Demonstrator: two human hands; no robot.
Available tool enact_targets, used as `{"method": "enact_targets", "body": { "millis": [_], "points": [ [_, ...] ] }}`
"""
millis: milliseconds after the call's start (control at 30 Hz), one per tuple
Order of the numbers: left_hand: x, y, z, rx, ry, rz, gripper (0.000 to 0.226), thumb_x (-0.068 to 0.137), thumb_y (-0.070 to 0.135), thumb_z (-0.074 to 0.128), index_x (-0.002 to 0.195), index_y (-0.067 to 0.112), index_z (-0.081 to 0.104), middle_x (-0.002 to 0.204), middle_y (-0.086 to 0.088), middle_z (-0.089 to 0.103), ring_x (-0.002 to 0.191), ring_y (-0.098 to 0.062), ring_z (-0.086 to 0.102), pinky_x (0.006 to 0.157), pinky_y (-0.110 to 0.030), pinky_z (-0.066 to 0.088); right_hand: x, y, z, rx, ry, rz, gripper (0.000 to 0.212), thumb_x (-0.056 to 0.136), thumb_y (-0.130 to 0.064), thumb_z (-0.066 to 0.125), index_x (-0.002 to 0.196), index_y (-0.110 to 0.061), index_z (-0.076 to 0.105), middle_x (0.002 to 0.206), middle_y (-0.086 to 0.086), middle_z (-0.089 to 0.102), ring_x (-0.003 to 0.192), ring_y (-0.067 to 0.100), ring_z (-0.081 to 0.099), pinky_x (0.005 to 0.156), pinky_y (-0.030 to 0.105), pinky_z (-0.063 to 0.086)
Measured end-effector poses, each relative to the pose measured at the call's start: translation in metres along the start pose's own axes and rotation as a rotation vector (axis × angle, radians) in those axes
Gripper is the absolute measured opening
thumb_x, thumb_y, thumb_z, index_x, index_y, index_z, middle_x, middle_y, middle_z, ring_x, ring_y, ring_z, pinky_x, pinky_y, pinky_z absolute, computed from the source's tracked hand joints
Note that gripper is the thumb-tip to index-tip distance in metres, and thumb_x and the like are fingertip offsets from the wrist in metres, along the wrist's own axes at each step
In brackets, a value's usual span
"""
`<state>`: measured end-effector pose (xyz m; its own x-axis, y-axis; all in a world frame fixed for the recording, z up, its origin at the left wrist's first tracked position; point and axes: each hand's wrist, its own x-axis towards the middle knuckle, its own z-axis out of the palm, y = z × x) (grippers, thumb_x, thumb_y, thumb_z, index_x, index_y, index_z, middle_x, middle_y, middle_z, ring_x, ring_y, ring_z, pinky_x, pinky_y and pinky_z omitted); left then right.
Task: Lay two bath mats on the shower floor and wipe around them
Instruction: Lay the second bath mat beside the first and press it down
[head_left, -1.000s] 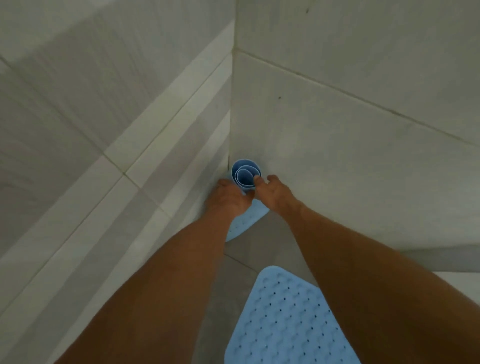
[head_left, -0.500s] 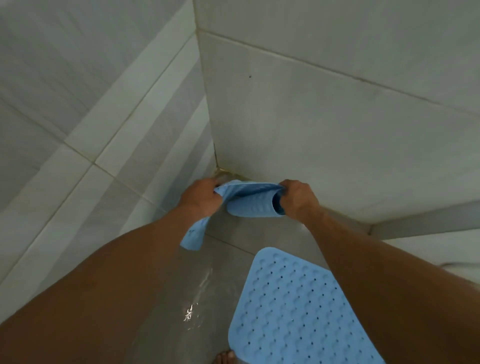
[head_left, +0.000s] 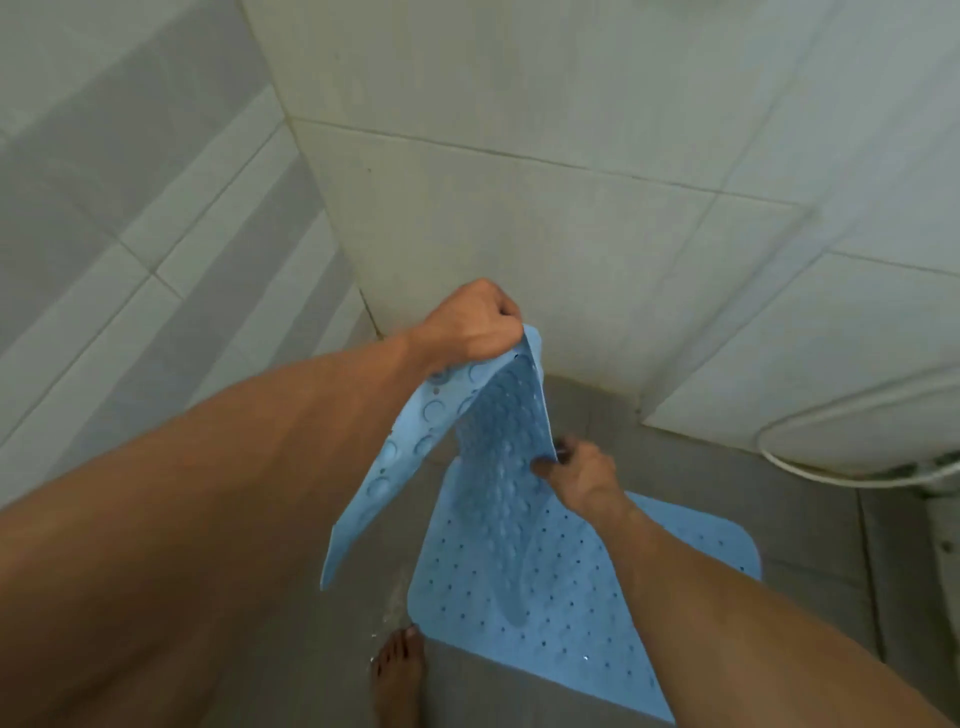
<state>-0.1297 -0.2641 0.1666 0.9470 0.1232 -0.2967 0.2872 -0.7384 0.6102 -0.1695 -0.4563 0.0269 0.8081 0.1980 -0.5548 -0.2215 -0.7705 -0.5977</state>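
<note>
Now | L hand (head_left: 470, 325) grips held mat (head_left: 457, 447) top edge | R hand (head_left: 579, 475) pinches its side, lower | 2nd mat (head_left: 545, 587) on floor

Both bath mats (head_left: 545, 571) light blue, dotted with holes — floor (head_left: 701, 467) grey, wall tiles (head_left: 519, 234) off-white.

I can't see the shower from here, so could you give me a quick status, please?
Left hand grips second mat high; right hand pinches its lower edge. First mat flat on floor. Bare foot beside it.
</note>
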Motion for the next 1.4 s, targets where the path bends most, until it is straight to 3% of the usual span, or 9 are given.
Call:
{"method": "enact_targets", "body": {
  "millis": [167, 367, 567, 667, 733, 900, 1100, 1267, 1400],
  "points": [
    [-0.059, 0.077, 0.015, 0.038, 0.037, 0.034, 0.013, 0.067, 0.010, 0.051, 0.054, 0.012, 0.047, 0.045, 0.005, 0.035, 0.040, -0.009, 0.032, 0.033, -0.016, 0.024, -0.058, 0.079, -0.043, -0.057, 0.146, 0.028, 0.031, 0.090, -0.017, 0.060, 0.119, -0.014, 0.068, 0.117, 0.014, 0.070, 0.112, 0.029, 0.063, 0.086, 0.023, 0.045],
    [-0.120, 0.120, 0.015, 0.124, -0.038, 0.168, 0.021, 0.068, 0.019, 0.052, 0.055, 0.009, 0.039, 0.052, 0.002, 0.034, 0.051, -0.017, 0.033, 0.048, -0.029, 0.029, -0.118, 0.173, -0.124, -0.138, 0.305, 0.093, 0.017, 0.097, -0.023, 0.051, 0.106, -0.019, 0.065, 0.112, 0.020, 0.068, 0.114, 0.039, 0.055, 0.090, 0.034, 0.043],
    [-0.188, 0.078, 0.049, 0.501, -0.174, 0.325, 0.028, 0.063, 0.035, 0.051, 0.081, 0.017, 0.063, 0.062, -0.002, 0.062, 0.057, -0.020, 0.057, 0.056, -0.036, 0.050, -0.162, 0.224, -0.172, -0.253, 0.369, 0.116, 0.039, 0.099, -0.035, 0.052, 0.135, -0.020, 0.056, 0.119, 0.027, 0.062, 0.117, 0.043, 0.055, 0.097, 0.042, 0.045],
    [-0.227, 0.046, 0.085, 0.704, -0.181, 0.368, 0.038, 0.064, 0.033, 0.055, 0.099, 0.021, 0.063, 0.078, -0.007, 0.068, 0.078, -0.032, 0.065, 0.058, -0.029, 0.043, -0.193, 0.243, -0.182, -0.320, 0.294, 0.053, 0.032, 0.095, -0.021, 0.060, 0.124, -0.006, 0.062, 0.096, 0.020, 0.064, 0.100, 0.034, 0.063, 0.081, 0.035, 0.045],
    [-0.247, 0.020, 0.108, 0.754, -0.195, 0.339, 0.036, 0.069, 0.023, 0.060, 0.104, 0.021, 0.060, 0.089, -0.010, 0.069, 0.088, -0.035, 0.065, 0.062, -0.030, 0.043, -0.209, 0.254, -0.181, -0.431, 0.238, -0.005, 0.031, 0.093, -0.013, 0.061, 0.122, -0.001, 0.064, 0.100, 0.022, 0.068, 0.103, 0.034, 0.064, 0.085, 0.036, 0.047],
    [-0.266, -0.024, 0.157, 0.722, -0.323, 0.289, 0.043, 0.069, 0.003, 0.056, 0.110, 0.015, 0.056, 0.099, -0.010, 0.066, 0.094, -0.034, 0.063, 0.073, -0.035, 0.050, -0.223, 0.287, -0.166, -0.615, 0.131, -0.013, 0.029, 0.082, -0.003, 0.053, 0.091, -0.023, 0.072, 0.104, 0.022, 0.069, 0.100, 0.038, 0.065, 0.084, 0.036, 0.051],
    [-0.244, -0.035, 0.205, 0.694, -0.089, 0.301, 0.050, 0.072, -0.007, 0.057, 0.120, 0.006, 0.058, 0.098, -0.027, 0.067, 0.091, -0.043, 0.063, 0.072, -0.039, 0.046, -0.199, 0.316, -0.158, -0.652, 0.218, -0.151, 0.038, 0.080, 0.004, 0.051, 0.109, -0.010, 0.071, 0.106, 0.026, 0.068, 0.103, 0.041, 0.062, 0.089, 0.038, 0.050],
    [-0.231, -0.053, 0.208, 0.763, 0.050, 0.406, 0.053, 0.061, -0.012, 0.063, 0.113, -0.002, 0.059, 0.095, -0.031, 0.065, 0.087, -0.048, 0.060, 0.075, -0.047, 0.050, -0.181, 0.312, -0.164, -0.732, 0.289, -0.329, 0.036, 0.072, 0.014, 0.055, 0.104, 0.001, 0.066, 0.101, 0.029, 0.061, 0.099, 0.045, 0.059, 0.087, 0.043, 0.050],
    [-0.234, -0.088, 0.226, 0.791, 0.101, 0.448, 0.059, 0.054, -0.016, 0.064, 0.111, -0.002, 0.061, 0.099, -0.028, 0.066, 0.086, -0.045, 0.060, 0.074, -0.049, 0.050, -0.177, 0.328, -0.145, -0.758, 0.278, -0.445, 0.048, 0.066, 0.016, 0.057, 0.109, -0.005, 0.064, 0.104, 0.020, 0.058, 0.099, 0.040, 0.059, 0.087, 0.044, 0.049]
  ]
}}
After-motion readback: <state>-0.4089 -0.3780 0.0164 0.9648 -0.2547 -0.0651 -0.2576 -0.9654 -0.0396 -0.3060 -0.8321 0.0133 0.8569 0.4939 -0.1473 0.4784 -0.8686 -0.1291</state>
